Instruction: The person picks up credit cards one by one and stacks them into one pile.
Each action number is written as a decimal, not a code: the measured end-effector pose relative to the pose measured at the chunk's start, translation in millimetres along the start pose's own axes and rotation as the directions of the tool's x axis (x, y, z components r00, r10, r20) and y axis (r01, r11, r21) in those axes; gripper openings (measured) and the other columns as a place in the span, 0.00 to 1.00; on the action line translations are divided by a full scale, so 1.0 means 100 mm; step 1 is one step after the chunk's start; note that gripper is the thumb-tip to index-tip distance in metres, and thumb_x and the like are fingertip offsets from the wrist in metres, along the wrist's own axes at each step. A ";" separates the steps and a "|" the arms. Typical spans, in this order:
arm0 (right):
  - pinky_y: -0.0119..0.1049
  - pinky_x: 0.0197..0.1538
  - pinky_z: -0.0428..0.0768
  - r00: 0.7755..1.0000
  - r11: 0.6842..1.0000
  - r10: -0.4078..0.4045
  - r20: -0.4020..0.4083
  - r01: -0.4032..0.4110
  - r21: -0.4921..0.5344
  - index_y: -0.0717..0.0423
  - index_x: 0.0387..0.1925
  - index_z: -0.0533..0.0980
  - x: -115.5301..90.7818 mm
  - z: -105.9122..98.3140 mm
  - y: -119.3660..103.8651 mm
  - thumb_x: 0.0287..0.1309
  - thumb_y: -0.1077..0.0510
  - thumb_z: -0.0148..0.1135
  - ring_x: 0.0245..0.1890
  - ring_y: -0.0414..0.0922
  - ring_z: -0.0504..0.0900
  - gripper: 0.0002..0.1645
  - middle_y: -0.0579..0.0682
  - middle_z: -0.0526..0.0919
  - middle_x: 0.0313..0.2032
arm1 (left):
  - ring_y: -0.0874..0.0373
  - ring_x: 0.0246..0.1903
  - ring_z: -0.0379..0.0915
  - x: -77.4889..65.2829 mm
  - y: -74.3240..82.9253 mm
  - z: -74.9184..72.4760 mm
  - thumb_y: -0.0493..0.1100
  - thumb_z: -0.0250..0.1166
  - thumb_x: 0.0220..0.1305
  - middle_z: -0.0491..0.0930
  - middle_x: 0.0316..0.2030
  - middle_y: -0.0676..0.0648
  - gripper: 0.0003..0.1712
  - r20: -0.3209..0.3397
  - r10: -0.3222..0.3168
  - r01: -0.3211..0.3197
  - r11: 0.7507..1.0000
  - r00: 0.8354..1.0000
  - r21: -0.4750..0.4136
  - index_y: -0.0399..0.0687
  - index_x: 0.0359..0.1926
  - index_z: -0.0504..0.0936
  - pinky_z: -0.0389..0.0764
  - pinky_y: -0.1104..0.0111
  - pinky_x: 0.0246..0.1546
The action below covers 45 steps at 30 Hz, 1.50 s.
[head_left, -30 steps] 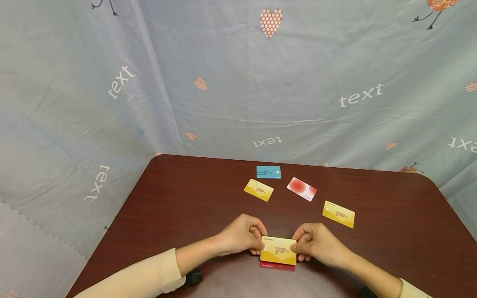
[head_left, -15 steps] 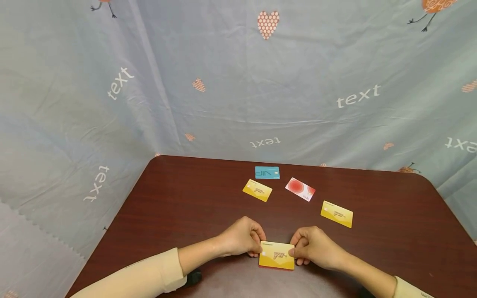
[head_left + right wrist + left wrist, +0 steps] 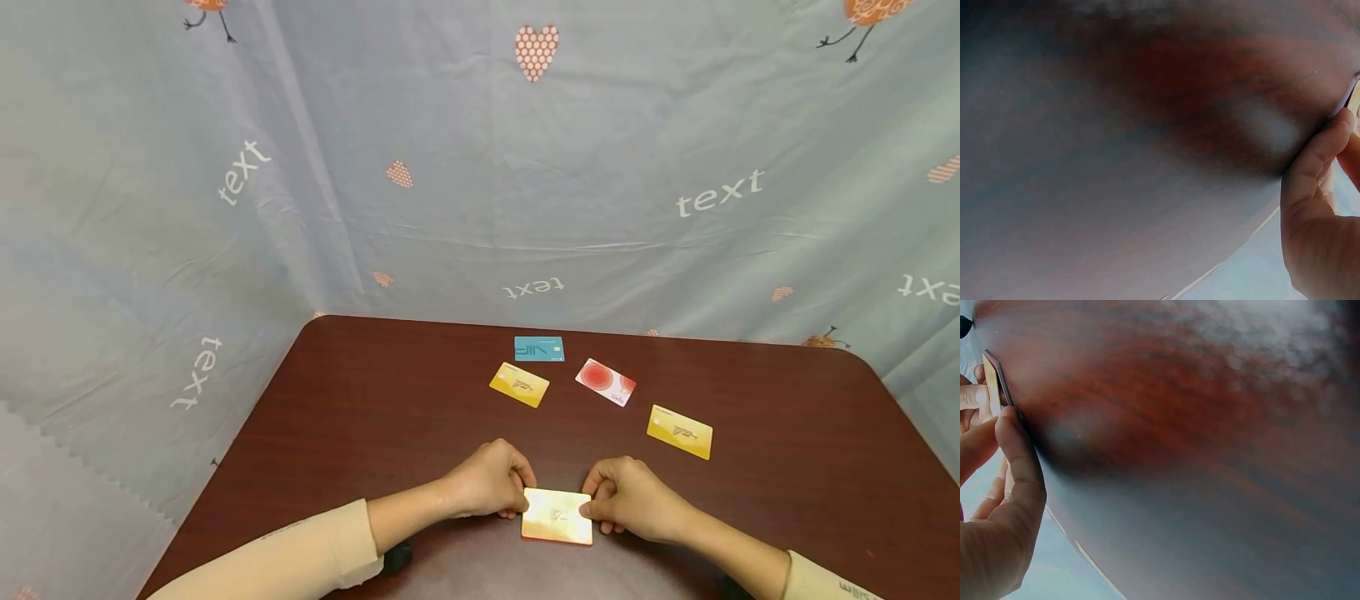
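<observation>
A yellow card lies near the front of the table, with light glaring off its face. The thin edge of a red card shows under its near side; the rest of that red card is hidden. My left hand pinches the yellow card at its left edge. At the right edge my right hand pinches it, thumb on top. In the left wrist view the card is seen nearly edge-on, low over the tabletop. The right wrist view catches only a sliver of it beside the thumb.
Farther back on the brown table lie a blue VIP card, a second yellow card, a white card with red circles and, to the right, a third yellow card. A patterned curtain hangs behind.
Both hands have brought the yellow card down and nearer, over the red card, which was showing more a second ago. Glare has come onto its face.
</observation>
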State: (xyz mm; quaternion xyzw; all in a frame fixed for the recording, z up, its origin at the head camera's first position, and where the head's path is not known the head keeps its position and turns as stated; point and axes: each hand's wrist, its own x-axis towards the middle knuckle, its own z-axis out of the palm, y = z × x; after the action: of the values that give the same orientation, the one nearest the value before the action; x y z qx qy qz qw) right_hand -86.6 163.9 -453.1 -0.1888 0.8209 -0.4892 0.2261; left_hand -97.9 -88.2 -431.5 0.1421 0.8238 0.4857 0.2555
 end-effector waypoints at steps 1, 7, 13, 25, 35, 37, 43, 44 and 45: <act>0.28 0.21 0.78 1.000 1.000 0.000 0.000 0.000 -0.005 0.60 0.32 0.79 0.00 0.00 0.00 0.61 0.64 0.74 0.18 0.41 0.79 0.08 0.48 0.81 0.19 | 0.60 0.13 0.73 0.00 0.00 0.00 0.18 0.70 0.47 0.81 0.16 0.47 0.12 0.003 0.000 0.000 1.000 1.000 0.003 0.36 0.29 0.86 0.75 0.75 0.16; 0.28 0.20 0.77 1.000 0.999 -0.003 -0.008 0.002 -0.034 0.59 0.31 0.80 0.01 0.00 0.02 0.60 0.64 0.74 0.17 0.39 0.78 0.08 0.47 0.81 0.19 | 0.60 0.12 0.73 0.03 -0.01 0.01 0.19 0.74 0.48 0.80 0.16 0.47 0.12 0.018 0.002 -0.003 0.999 1.000 0.048 0.35 0.32 0.87 0.76 0.74 0.16; 0.29 0.20 0.78 1.000 0.999 0.005 -0.005 -0.005 -0.039 0.59 0.31 0.81 0.01 0.00 0.02 0.60 0.63 0.75 0.18 0.40 0.79 0.08 0.47 0.81 0.20 | 0.60 0.12 0.73 0.03 -0.01 0.01 0.19 0.74 0.48 0.80 0.16 0.47 0.12 0.018 -0.003 0.003 0.999 1.000 0.052 0.35 0.31 0.87 0.76 0.74 0.15; 0.27 0.20 0.76 1.000 0.999 0.010 -0.001 -0.010 -0.031 0.59 0.31 0.81 0.01 0.00 0.01 0.60 0.64 0.75 0.17 0.39 0.77 0.08 0.47 0.81 0.20 | 0.60 0.13 0.73 0.02 -0.01 0.01 0.18 0.72 0.49 0.81 0.16 0.46 0.11 0.021 -0.003 0.003 1.000 1.000 0.014 0.34 0.30 0.86 0.78 0.73 0.17; 0.27 0.20 0.75 1.000 0.999 0.009 0.004 -0.009 -0.030 0.58 0.30 0.82 0.02 0.01 0.02 0.61 0.64 0.74 0.17 0.39 0.77 0.07 0.47 0.81 0.19 | 0.59 0.13 0.74 0.01 -0.02 0.01 0.18 0.72 0.49 0.81 0.16 0.45 0.11 0.012 -0.010 0.010 1.000 1.000 0.003 0.34 0.30 0.86 0.79 0.72 0.17; 0.27 0.19 0.75 1.000 0.999 0.011 0.004 -0.011 -0.030 0.58 0.30 0.82 0.02 0.01 0.01 0.61 0.63 0.74 0.17 0.39 0.77 0.07 0.47 0.81 0.19 | 0.59 0.13 0.74 0.00 -0.02 0.01 0.18 0.71 0.50 0.82 0.17 0.45 0.11 0.013 -0.010 0.010 1.000 1.000 0.002 0.34 0.30 0.86 0.79 0.71 0.17; 0.27 0.19 0.75 1.000 1.000 0.021 0.002 -0.021 -0.023 0.59 0.30 0.82 0.01 0.02 0.02 0.61 0.64 0.74 0.17 0.39 0.77 0.07 0.47 0.81 0.19 | 0.58 0.14 0.75 0.00 -0.03 0.01 0.18 0.71 0.50 0.82 0.17 0.44 0.11 0.010 -0.007 0.007 1.000 1.000 -0.001 0.33 0.31 0.86 0.80 0.70 0.18; 0.27 0.19 0.75 1.000 1.000 0.022 0.001 -0.022 -0.023 0.59 0.30 0.82 0.02 0.02 0.02 0.62 0.64 0.74 0.17 0.39 0.77 0.07 0.47 0.81 0.19 | 0.58 0.14 0.75 0.00 -0.04 0.00 0.18 0.71 0.50 0.83 0.18 0.44 0.10 0.010 -0.006 0.007 1.000 1.000 -0.001 0.32 0.31 0.86 0.81 0.69 0.18; 0.27 0.19 0.75 1.000 1.000 0.022 0.000 -0.022 -0.022 0.59 0.30 0.82 0.02 0.02 0.02 0.62 0.64 0.74 0.17 0.39 0.77 0.07 0.47 0.81 0.19 | 0.58 0.14 0.75 0.00 -0.03 0.00 0.18 0.71 0.51 0.83 0.18 0.44 0.10 0.011 -0.008 0.008 1.000 1.000 -0.002 0.32 0.31 0.86 0.81 0.69 0.18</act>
State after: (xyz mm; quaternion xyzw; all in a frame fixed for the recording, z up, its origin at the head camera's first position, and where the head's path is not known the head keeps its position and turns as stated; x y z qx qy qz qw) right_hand -87.1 162.6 -455.7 -0.1825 0.8282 -0.4775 0.2296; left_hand -97.6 -89.8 -434.5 0.1414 0.8223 0.4849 0.2622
